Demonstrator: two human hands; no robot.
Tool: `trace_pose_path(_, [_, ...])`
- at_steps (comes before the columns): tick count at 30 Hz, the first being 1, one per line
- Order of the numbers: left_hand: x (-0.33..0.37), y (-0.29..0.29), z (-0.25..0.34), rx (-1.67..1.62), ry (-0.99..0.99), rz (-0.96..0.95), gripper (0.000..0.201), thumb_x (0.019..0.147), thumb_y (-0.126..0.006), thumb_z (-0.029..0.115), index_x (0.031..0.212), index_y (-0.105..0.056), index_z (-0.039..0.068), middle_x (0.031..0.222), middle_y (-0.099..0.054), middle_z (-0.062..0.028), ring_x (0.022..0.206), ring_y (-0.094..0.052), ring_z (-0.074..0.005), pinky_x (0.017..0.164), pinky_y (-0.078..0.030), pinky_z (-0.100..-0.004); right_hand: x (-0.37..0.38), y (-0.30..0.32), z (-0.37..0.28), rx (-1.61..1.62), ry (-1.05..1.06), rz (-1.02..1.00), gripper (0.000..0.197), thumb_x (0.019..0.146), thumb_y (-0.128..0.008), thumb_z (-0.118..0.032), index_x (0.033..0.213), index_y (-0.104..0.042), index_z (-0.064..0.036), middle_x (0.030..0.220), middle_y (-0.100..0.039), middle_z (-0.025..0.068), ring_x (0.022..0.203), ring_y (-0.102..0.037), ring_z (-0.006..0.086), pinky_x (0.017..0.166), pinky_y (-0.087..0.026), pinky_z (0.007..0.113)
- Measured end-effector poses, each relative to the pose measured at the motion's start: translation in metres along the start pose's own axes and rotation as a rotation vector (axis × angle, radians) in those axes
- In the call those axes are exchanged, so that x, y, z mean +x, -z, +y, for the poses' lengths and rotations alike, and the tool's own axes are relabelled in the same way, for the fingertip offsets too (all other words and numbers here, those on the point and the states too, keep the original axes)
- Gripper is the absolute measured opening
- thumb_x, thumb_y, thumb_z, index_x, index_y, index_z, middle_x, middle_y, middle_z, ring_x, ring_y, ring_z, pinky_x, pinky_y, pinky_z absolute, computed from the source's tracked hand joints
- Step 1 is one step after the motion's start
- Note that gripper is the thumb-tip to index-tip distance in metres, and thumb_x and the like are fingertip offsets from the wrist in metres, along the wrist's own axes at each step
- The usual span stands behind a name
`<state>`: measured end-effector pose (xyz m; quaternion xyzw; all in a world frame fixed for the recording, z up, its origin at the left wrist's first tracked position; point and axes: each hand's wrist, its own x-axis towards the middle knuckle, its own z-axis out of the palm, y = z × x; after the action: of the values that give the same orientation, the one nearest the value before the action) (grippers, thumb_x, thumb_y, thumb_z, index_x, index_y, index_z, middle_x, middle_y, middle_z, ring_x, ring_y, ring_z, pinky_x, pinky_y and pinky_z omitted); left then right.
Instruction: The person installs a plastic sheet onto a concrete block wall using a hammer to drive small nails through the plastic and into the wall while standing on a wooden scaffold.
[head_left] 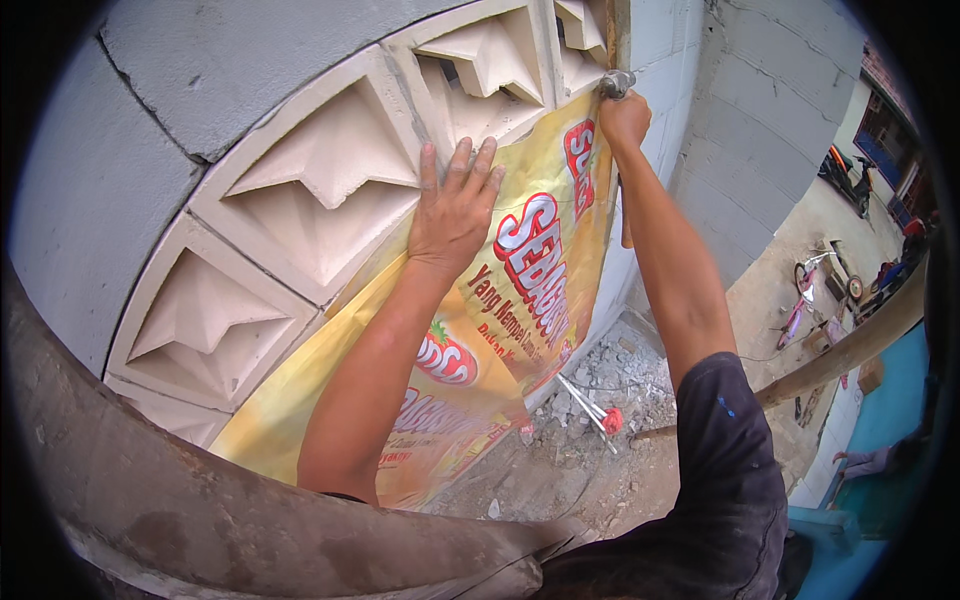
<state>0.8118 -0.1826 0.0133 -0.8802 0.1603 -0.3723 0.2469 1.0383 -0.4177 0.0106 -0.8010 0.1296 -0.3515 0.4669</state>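
A yellow printed plastic banner hangs against a wall of cream vent blocks, covering their lower part. My left hand lies flat over the banner's upper edge, its fingers stretched up onto a block. Higher and to the right, my right hand is closed around a hammer close to its head. Part of the hammer's wooden handle shows below, behind my forearm. The hammer head is at the banner's top right corner, beside a narrow wooden strip. Whether a nail is there cannot be made out.
A thick wooden pole crosses below my left arm, and a thinner pole runs at the right. Grey block walls meet right of the banner. Rubble covers the ground below. A small bicycle and a motorcycle stand farther off.
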Motion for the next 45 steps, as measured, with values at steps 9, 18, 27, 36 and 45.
trace_pose_path(9, [-0.003, 0.002, -0.002, -0.013, 0.010, 0.001, 0.045, 0.090, -0.055, 0.015, 0.133, -0.065, 0.022, 0.157, -0.044, 0.0005, 0.145, -0.038, -0.0229, 0.124, -0.006, -0.0636, 0.014, 0.003, 0.022, 0.132, 0.131, -0.295, 0.029, 0.081, -0.072, -0.023, 0.103, -0.075, -0.0033, 0.100, -0.072, 0.0259, 0.097, -0.069, 0.0440, 0.087, -0.053, 0.050])
trace_pose_path(18, [-0.001, 0.003, 0.002, -0.030, 0.012, 0.015, 0.045, 0.089, -0.056, 0.014, 0.133, -0.066, 0.021, 0.158, -0.043, 0.0001, 0.146, -0.039, -0.0231, 0.124, -0.006, -0.0635, 0.013, -0.012, 0.021, 0.176, -0.042, -0.086, 0.031, 0.081, -0.073, -0.022, 0.097, -0.071, 0.0043, 0.096, -0.072, 0.0286, 0.096, -0.069, 0.0455, 0.088, -0.054, 0.050])
trace_pose_path(27, [0.000, 0.000, 0.002, -0.035, 0.015, 0.020, 0.045, 0.089, -0.056, 0.015, 0.133, -0.066, 0.021, 0.158, -0.043, 0.0004, 0.146, -0.038, -0.0232, 0.124, -0.007, -0.0637, 0.011, -0.008, 0.015, 0.854, -0.319, -0.191, 0.008, 0.090, -0.068, -0.003, 0.092, -0.072, 0.0028, 0.084, -0.076, 0.0098, 0.064, -0.068, 0.0125, 0.056, -0.049, 0.024])
trace_pose_path(36, [-0.001, 0.002, 0.001, -0.008, 0.010, 0.006, 0.046, 0.090, -0.055, 0.014, 0.134, -0.065, 0.022, 0.157, -0.044, 0.0004, 0.145, -0.039, -0.0231, 0.124, -0.007, -0.0631, 0.010, 0.013, 0.037, 1.004, -0.101, -0.518, 0.026, 0.091, -0.064, -0.002, 0.116, -0.066, 0.0058, 0.099, -0.077, 0.0108, 0.075, -0.068, 0.0111, 0.058, -0.045, 0.023])
trace_pose_path(45, [-0.001, 0.001, 0.000, -0.025, 0.020, 0.013, 0.045, 0.090, -0.055, 0.013, 0.133, -0.066, 0.022, 0.157, -0.045, 0.0009, 0.145, -0.039, -0.0224, 0.124, -0.007, -0.0626, 0.010, 0.015, 0.040, 1.050, -0.154, -0.506, 0.028, 0.096, -0.069, -0.006, 0.121, -0.063, 0.0046, 0.107, -0.076, 0.0159, 0.076, -0.069, 0.0131, 0.056, -0.046, 0.022])
